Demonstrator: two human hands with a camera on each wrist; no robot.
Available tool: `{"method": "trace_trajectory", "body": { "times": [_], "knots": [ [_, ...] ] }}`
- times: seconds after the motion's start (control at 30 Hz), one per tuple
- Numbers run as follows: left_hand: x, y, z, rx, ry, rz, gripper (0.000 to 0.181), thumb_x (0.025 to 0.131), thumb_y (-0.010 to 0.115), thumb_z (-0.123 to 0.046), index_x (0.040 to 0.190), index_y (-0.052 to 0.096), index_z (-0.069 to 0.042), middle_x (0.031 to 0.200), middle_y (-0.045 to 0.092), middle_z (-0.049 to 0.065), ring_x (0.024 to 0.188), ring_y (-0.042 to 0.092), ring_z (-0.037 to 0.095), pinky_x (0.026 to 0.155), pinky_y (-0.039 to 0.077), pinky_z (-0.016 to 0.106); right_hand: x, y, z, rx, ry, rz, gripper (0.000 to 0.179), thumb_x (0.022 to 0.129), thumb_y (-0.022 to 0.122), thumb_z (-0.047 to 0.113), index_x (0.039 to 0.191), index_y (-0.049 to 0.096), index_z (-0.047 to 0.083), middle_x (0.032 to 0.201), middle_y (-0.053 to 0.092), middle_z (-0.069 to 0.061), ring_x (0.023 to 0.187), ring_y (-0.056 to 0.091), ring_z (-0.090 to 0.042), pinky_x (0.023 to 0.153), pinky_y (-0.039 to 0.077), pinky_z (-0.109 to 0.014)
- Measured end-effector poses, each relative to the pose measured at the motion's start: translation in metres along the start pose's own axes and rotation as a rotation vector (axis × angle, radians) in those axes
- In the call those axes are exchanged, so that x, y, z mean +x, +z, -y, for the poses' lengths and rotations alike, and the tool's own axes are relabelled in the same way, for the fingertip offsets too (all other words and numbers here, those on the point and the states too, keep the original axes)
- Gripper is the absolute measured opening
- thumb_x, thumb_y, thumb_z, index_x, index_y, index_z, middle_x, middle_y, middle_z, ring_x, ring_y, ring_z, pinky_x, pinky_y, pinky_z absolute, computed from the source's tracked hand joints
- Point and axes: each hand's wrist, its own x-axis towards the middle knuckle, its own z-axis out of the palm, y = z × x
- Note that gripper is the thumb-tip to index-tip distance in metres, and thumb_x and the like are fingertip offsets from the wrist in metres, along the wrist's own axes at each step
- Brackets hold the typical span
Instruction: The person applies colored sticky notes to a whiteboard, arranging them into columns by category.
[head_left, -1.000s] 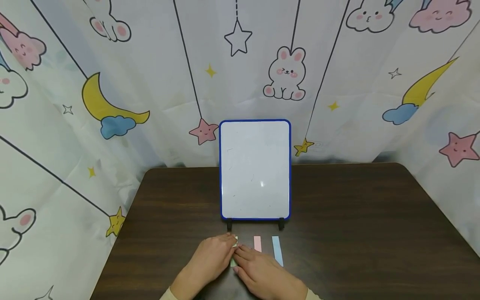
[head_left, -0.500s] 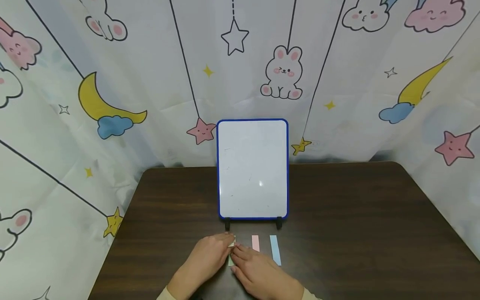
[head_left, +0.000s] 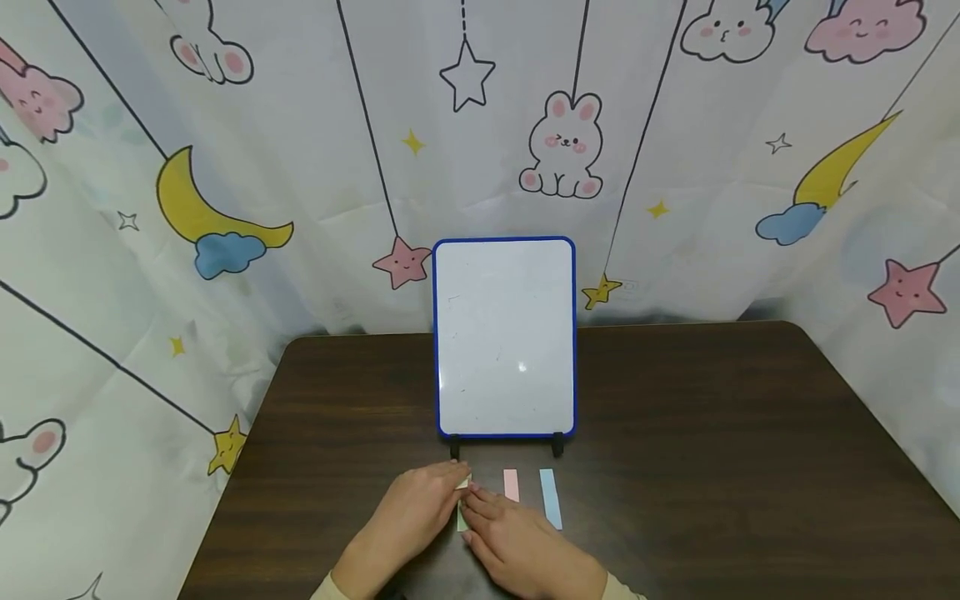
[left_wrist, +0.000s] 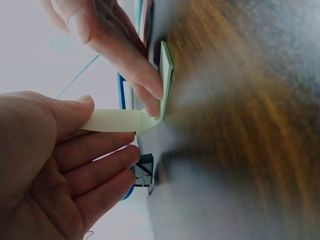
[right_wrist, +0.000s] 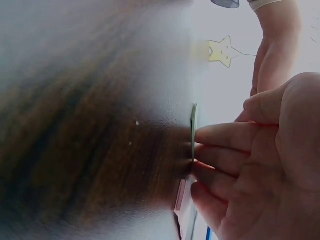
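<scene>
A narrow pad of pale green sticky notes (head_left: 461,523) lies near the front of the table, mostly covered by both hands in the head view. My left hand (head_left: 418,504) pinches the far end of its top strip (left_wrist: 115,121) between thumb and forefinger. In the left wrist view that strip is lifted and bends up from the pad (left_wrist: 167,80). The fingers of my right hand (head_left: 517,542) are fairly straight, and their tips press on the green pad. To the right lie a pink strip pad (head_left: 512,483), partly hidden by the right hand, and a light blue one (head_left: 551,500).
Behind the strips stands a small whiteboard (head_left: 506,337) with a blue frame, on two black feet (head_left: 558,445). It is near the middle of the dark wooden table (head_left: 690,433). A patterned curtain (head_left: 315,100) hangs behind and at the sides.
The left fingers have risen slightly, and the far end of the green strip tilts up more. The right hand stays on the pad. The whole head view has shifted a little.
</scene>
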Motion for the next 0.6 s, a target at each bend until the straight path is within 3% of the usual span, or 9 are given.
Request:
{"method": "trace_trajectory", "body": {
  "times": [0.6],
  "knots": [
    [0.0013, -0.0096, 0.0020, 0.005, -0.009, -0.174, 0.037, 0.088, 0.077, -0.007, 0.125, 0.072, -0.005, 0.124, 0.074, 0.008, 0.115, 0.072, 0.021, 0.090, 0.062, 0.038, 0.0001, 0.0040, -0.0020, 0.012, -0.013, -0.022, 0.047, 0.111, 0.037, 0.034, 0.142, 0.060, 0.007, 0.149, 0.057, -0.009, 0.138, 0.056, -0.023, 0.109, 0.053, -0.038]
  ]
}}
